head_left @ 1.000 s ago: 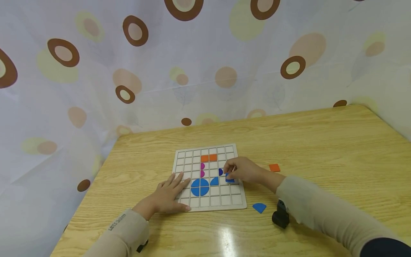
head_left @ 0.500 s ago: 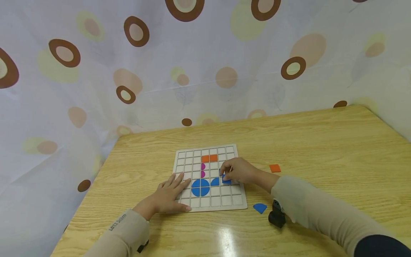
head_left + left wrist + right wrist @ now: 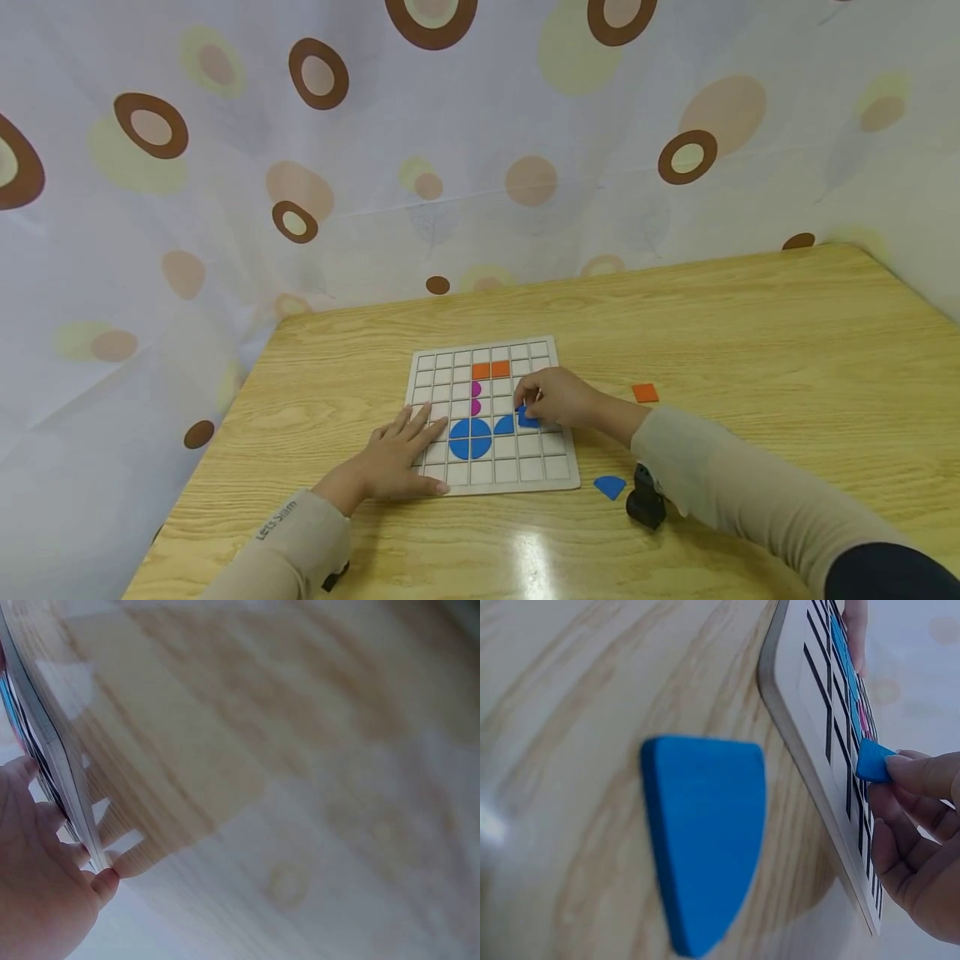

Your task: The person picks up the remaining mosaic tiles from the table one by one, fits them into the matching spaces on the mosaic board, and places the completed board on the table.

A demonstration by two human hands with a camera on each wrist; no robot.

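The right hand reaches in low, thumb and finger pinching a blue tile at their tips, over the board. The left hand lies palm down, fingers spread apart across the board's left side. A loose piece sits nearer the person than the right hand; an orange square lies just beyond that wrist.

From my end I saw a pale spotted cloth hanging behind a wooden table with white glare near the front.
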